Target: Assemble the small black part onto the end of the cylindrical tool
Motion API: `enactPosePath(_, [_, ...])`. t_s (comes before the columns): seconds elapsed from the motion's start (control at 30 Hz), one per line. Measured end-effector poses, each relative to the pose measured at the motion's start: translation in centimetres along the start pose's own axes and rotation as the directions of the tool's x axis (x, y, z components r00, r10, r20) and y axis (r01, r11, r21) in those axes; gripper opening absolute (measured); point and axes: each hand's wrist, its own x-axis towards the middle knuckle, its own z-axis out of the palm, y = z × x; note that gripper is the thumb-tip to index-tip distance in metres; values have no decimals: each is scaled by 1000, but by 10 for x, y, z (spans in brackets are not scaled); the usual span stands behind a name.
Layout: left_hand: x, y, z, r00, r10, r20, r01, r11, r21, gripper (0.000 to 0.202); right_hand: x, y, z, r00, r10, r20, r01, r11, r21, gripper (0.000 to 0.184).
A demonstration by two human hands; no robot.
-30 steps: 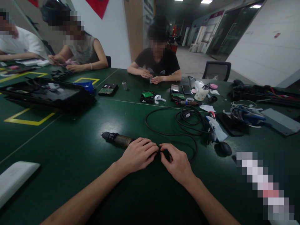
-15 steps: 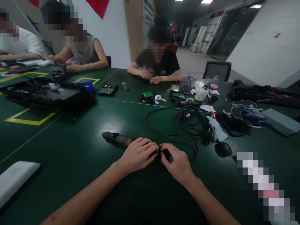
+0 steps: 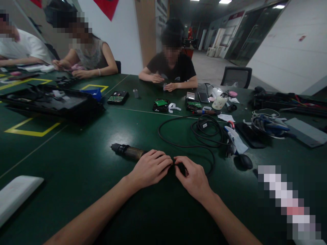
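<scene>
An electric screwdriver (image 3: 134, 152) lies on the green table with its dark tip pointing left. My left hand (image 3: 152, 168) is closed round its rear end, covering that part. Just to the right, my right hand (image 3: 192, 177) has thumb and fingers curled in a pinch at the end of a black cable (image 3: 185, 146). The cable's plug is mostly hidden by my fingers. Both sets of fingertips are close together at the screwdriver's back end. From my right hand the cable loops away across the table into a loose coil.
A black tray (image 3: 51, 102) with parts stands at the left. Circuit-board units (image 3: 161, 104), a small metal cylinder (image 3: 135, 93), a second screwdriver (image 3: 206, 112), a phone (image 3: 203, 97) and a dark computer mouse (image 3: 244, 162) lie about. Several people sit across the table.
My hands stay almost still, with the fingertips of both hands still close together at the screwdriver's rear end. The people across the table shift slightly.
</scene>
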Motion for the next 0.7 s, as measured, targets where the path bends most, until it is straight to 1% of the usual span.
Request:
enactPosePath(0.13, [0, -1, 3, 999, -33, -1, 33, 999, 12, 18, 0, 0, 0, 1000, -5, -2, 5, 1000, 2, 14])
enactPosePath(0.27, [0, 1, 0, 1000, -9, 14, 10, 1000, -11, 24, 0, 1, 1, 1000, -5, -5, 5, 1000, 4, 16])
enactPosePath(0.33, [0, 1, -1, 1000, 0, 7, 0, 1000, -6, 23, 1, 1, 1, 1000, -8, -11, 8, 1000, 4, 16])
enactPosePath(0.43, [0, 1, 0, 1000, -21, -17, 21, 1000, 14, 19, 1, 2, 2, 1000, -17, -13, 17, 1000, -2, 15])
enactPosePath(0.5, [1, 1, 1, 999, -28, -20, 28, 1000, 10, 21, 1, 2, 1, 1000, -14, -14, 14, 1000, -6, 14])
enactPosePath(0.6, [1, 0, 1, 1000, 1, -15, -1, 1000, 1, 23, 1, 1, 1, 1000, -11, -7, 11, 1000, -3, 14])
enactPosePath(0.7, [1, 0, 1, 1000, -6, -26, 6, 1000, 13, 18, 1, 1, 0, 1000, -14, 1, 14, 1000, -1, 14])
